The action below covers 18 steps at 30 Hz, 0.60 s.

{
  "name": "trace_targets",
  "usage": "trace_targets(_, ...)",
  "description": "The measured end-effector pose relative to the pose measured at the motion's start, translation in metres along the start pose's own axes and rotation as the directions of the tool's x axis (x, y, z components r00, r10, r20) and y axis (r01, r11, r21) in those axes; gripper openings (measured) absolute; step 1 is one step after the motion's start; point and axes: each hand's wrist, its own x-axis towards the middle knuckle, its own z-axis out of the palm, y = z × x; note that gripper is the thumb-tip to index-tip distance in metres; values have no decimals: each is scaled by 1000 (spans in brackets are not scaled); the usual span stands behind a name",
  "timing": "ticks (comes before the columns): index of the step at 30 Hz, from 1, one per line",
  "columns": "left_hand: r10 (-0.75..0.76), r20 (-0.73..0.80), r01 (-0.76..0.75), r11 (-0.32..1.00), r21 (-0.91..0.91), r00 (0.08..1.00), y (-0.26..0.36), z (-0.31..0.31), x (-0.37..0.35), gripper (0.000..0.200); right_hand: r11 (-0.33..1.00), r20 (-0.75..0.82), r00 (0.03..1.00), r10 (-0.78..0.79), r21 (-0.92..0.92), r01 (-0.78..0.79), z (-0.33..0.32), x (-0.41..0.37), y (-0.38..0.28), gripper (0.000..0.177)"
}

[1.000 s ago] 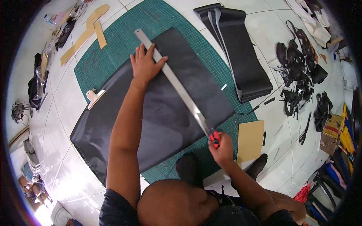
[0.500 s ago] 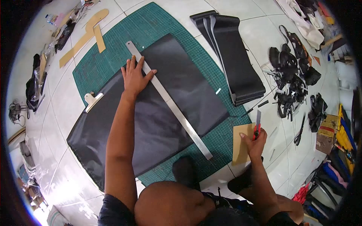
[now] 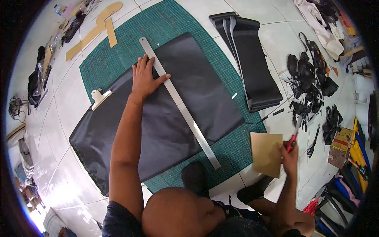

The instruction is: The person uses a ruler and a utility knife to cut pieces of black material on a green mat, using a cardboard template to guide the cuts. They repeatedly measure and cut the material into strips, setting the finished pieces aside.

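My left hand (image 3: 146, 79) lies with spread fingers on the black fabric (image 3: 169, 114) and touches the steel ruler (image 3: 181, 104), which runs diagonally across it. Beneath the fabric is the green cutting mat (image 3: 118, 59). A metal clip (image 3: 100, 98) grips the fabric's left edge. At the right, my right hand (image 3: 289, 156) is closed around a red cutter (image 3: 291, 143) and the edge of a tan card (image 3: 267, 155). The cutter's blade points up, away from me.
Folded black material (image 3: 256, 63) lies beyond the mat's right side. Further right are a heap of black scraps (image 3: 306, 79), scissors (image 3: 314, 142) and a worn box (image 3: 341, 146). Tan templates (image 3: 87, 39) lie at the upper left. My foot (image 3: 194, 175) rests on the mat.
My right hand has moved right with the cutter, and the tan card has shifted right and turned with it. My left hand remains on the ruler and fabric.
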Motion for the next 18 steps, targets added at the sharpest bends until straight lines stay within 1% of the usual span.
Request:
trace_targets(2, 35, 43, -36, 999, 26, 998, -3, -6, -2, 114, 999, 88, 995, -45, -19, 47, -21, 10, -35, 33)
trace_targets(3, 62, 60, -63, 998, 27, 996, -8, -6, -3, 117, 998, 93, 994, -58, -29, 61, -19, 12, -68, 33)
trace_targets(4, 87, 75, -89, 996, 25, 993, -11, -7, -3, 121, 996, 97, 993, -73, -40, 77, -11, 20, -95, 34)
trace_targets(5, 87, 87, -89, 996, 12, 992, -12, -8, -3, 123, 980, 81, 977, -199, 39, 196, -1, 35, -102, 32)
trace_targets(7, 92, 108, -91, 996, -14, 990, -15, -11, -1, 127, 965, 59, 964, -259, 58, 256, 31, 73, -115, 22)
trace_targets(8, 89, 113, -86, 996, -29, 990, -15, -11, 0, 127, 960, 58, 959, -278, -21, 280, 58, 79, -140, 21)
trace_targets(9, 86, 117, -82, 996, -41, 989, -16, -10, 2, 128, 954, 125, 952, -280, 147, 262, 84, 105, -140, 18)
trace_targets(10, 80, 123, -73, 996, -54, 989, -17, -10, 2, 129, 929, 180, 941, -288, 290, 229, 115, 119, -151, 20)
trace_targets(11, 72, 130, -67, 997, -48, 989, -16, -10, 2, 130, 920, 146, 951, -272, 330, 213, 147, 139, -157, 21)
trace_targets(12, 63, 135, -57, 997, -42, 989, -15, -12, 3, 130, 886, 220, 947, -235, 450, 116, 175, 158, -162, 24)
trace_targets(13, 52, 147, -47, 998, -37, 988, -14, -13, 2, 131, 875, 279, 929, -242, 476, 85, 202, 172, -172, 24)
trace_targets(15, 77, 144, -71, 997, -41, 987, -17, -14, 0, 133, 890, 319, 876, -361, 397, 223, 247, 200, -189, 27)
trace_targets(17, 97, 153, -93, 995, -38, 983, -20, -14, 0, 136, 909, 324, 878, -352, 343, 238, 294, 221, -203, 31)
trace_targets(18, 82, 153, -78, 996, -30, 985, -18, -14, 0, 136, 916, 321, 881, -348, 316, 247, 312, 227, -209, 34)
